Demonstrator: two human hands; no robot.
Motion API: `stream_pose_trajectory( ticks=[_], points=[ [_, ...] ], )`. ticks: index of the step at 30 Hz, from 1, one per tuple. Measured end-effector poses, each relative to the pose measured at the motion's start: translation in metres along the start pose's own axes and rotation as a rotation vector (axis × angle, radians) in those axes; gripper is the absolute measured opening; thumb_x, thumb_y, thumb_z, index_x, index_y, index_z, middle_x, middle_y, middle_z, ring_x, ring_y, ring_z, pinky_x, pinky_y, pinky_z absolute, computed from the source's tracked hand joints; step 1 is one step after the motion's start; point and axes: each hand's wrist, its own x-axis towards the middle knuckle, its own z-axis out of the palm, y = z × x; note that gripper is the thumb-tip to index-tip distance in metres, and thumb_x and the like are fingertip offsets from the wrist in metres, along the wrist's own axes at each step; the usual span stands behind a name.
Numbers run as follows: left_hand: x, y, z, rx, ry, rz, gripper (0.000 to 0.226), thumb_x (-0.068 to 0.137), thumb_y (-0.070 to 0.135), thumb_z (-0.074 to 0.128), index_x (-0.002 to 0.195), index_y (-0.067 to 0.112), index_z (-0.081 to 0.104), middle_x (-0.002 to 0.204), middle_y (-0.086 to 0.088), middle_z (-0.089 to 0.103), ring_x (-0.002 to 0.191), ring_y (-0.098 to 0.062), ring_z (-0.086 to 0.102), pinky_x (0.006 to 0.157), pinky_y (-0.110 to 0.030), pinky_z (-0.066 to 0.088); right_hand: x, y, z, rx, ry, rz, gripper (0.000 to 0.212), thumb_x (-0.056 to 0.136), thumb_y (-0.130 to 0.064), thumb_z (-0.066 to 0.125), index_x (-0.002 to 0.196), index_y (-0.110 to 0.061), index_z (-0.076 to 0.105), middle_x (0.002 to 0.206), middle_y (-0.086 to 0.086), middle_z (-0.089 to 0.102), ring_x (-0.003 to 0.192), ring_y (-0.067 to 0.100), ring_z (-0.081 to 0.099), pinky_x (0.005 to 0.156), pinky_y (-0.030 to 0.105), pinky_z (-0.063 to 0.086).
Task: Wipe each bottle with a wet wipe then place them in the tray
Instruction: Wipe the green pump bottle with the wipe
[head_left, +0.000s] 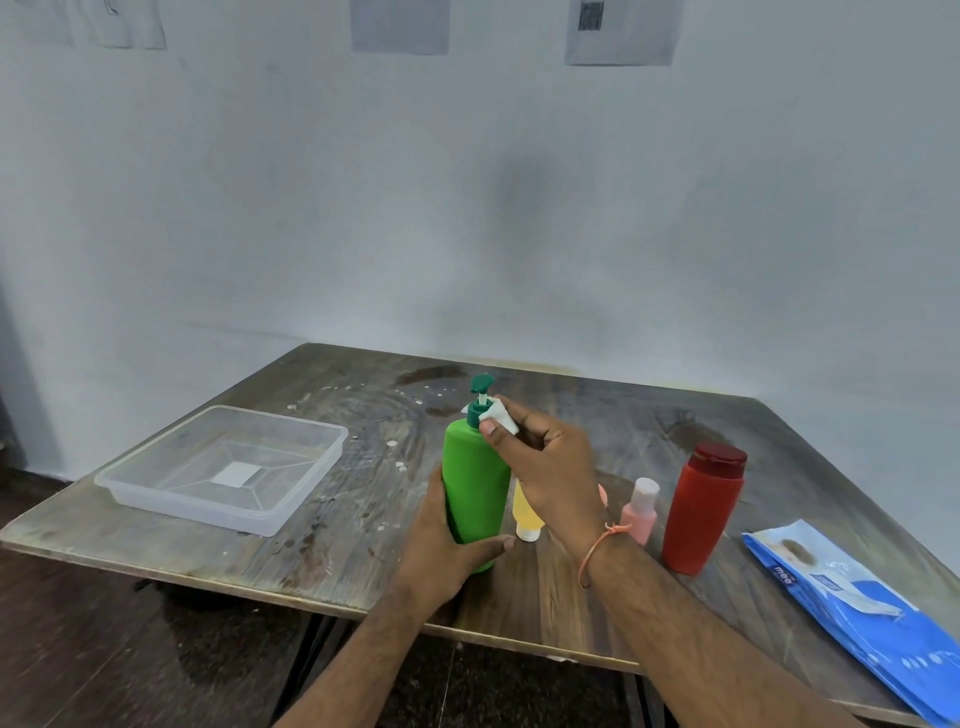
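Left hand (441, 540) grips green bottle (475, 499) | right fingers (491, 431) press wipe (503, 415), seemingly at collar

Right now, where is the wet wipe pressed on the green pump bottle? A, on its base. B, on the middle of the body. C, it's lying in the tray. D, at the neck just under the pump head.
D: the right hand pinches the white wipe against the neck of the green bottle, just under the pump head, while the left hand grips the body.
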Motion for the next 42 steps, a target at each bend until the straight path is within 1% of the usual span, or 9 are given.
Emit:
stream_pose_trajectory(
  ticks=[6, 10, 15, 20, 23, 26, 29, 34, 42],
  points=[
    [0.002, -0.008, 0.001, 0.012, -0.082, -0.016, 0.101, 0.08, 0.025, 0.092, 0.161, 0.033, 0.03, 0.138, 0.026, 0.061, 0.128, 0.003, 0.059, 0.103, -0.022, 0.053, 0.002, 0.001, -0.01, 0.006, 0.041, -0.004, 0.033, 0.097, -0.018, 0.081, 0.129, -0.023, 0.079, 0.116, -0.014, 0.081, 0.112, 0.0, 0.074, 0.095, 0.017, 0.058],
    [0.002, -0.007, 0.001, 0.005, -0.094, -0.022, 0.096, 0.084, 0.018, 0.089, 0.161, 0.029, 0.033, 0.142, 0.021, 0.061, 0.13, 0.004, 0.057, 0.107, -0.024, 0.052, 0.002, 0.003, -0.01, -0.016, 0.06, -0.011, 0.032, 0.097, -0.02, 0.081, 0.129, -0.026, 0.078, 0.119, -0.014, 0.08, 0.115, 0.001, 0.074, 0.1, 0.022, 0.058],
    [0.003, -0.012, 0.002, 0.023, -0.153, -0.025, 0.097, 0.086, 0.017, 0.084, 0.163, 0.033, 0.028, 0.15, 0.019, 0.056, 0.138, -0.004, 0.054, 0.114, -0.044, 0.051, -0.001, 0.002, -0.011, -0.101, 0.126, -0.058, 0.034, 0.097, -0.021, 0.081, 0.123, -0.042, 0.075, 0.115, -0.021, 0.078, 0.109, -0.009, 0.071, 0.097, 0.018, 0.058],
    [0.003, -0.014, 0.001, 0.001, -0.163, -0.027, 0.103, 0.085, 0.011, 0.084, 0.165, 0.03, 0.022, 0.149, 0.02, 0.055, 0.137, -0.004, 0.055, 0.111, -0.04, 0.052, -0.003, 0.014, -0.011, -0.448, 0.161, -0.284, 0.033, 0.098, -0.028, 0.08, 0.131, -0.031, 0.077, 0.127, -0.024, 0.069, 0.121, 0.004, 0.066, 0.105, 0.023, 0.052],
    [0.004, -0.013, 0.001, -0.007, -0.15, -0.014, 0.105, 0.082, 0.009, 0.084, 0.164, 0.029, 0.022, 0.137, 0.028, 0.058, 0.129, -0.004, 0.06, 0.104, -0.031, 0.055, -0.006, 0.031, -0.014, -0.694, 0.194, -0.474, 0.034, 0.097, -0.026, 0.081, 0.13, -0.03, 0.078, 0.129, -0.009, 0.064, 0.116, 0.019, 0.057, 0.098, 0.03, 0.046],
    [0.005, -0.013, 0.001, -0.034, -0.119, -0.002, 0.102, 0.078, -0.005, 0.081, 0.16, 0.025, 0.028, 0.126, 0.028, 0.064, 0.113, -0.004, 0.067, 0.088, -0.022, 0.057, -0.016, 0.045, -0.017, -0.893, 0.075, -0.607, 0.033, 0.103, -0.027, 0.073, 0.136, -0.024, 0.074, 0.128, -0.002, 0.059, 0.113, 0.022, 0.054, 0.092, 0.032, 0.049],
    [0.006, -0.016, -0.001, -0.106, -0.089, -0.015, 0.094, 0.074, -0.009, 0.076, 0.155, 0.02, 0.037, 0.121, 0.012, 0.071, 0.102, -0.015, 0.072, 0.082, -0.03, 0.061, -0.028, 0.062, -0.023, -1.022, -0.096, -0.731, 0.04, 0.097, -0.017, 0.069, 0.137, -0.019, 0.071, 0.125, 0.0, 0.061, 0.106, 0.025, 0.058, 0.086, 0.04, 0.056],
    [0.01, -0.021, -0.006, -0.161, -0.076, -0.056, 0.092, 0.069, -0.003, 0.078, 0.148, 0.027, 0.04, 0.109, -0.01, 0.072, 0.087, -0.021, 0.07, 0.074, -0.043, 0.061, -0.034, 0.082, -0.04, -1.111, -0.255, -0.9, 0.026, 0.102, -0.025, 0.069, 0.128, -0.026, 0.075, 0.12, -0.004, 0.069, 0.101, 0.025, 0.062, 0.082, 0.043, 0.055],
    [0.008, -0.019, -0.006, -0.111, -0.092, -0.08, 0.096, 0.06, 0.01, 0.085, 0.141, 0.036, 0.042, 0.113, -0.008, 0.069, 0.093, -0.025, 0.071, 0.077, -0.046, 0.063, -0.001, 0.057, -0.028, -1.058, -0.115, -0.858, 0.022, 0.099, -0.027, 0.074, 0.12, -0.023, 0.077, 0.111, -0.005, 0.074, 0.1, 0.024, 0.066, 0.083, 0.045, 0.056]
  ],
)
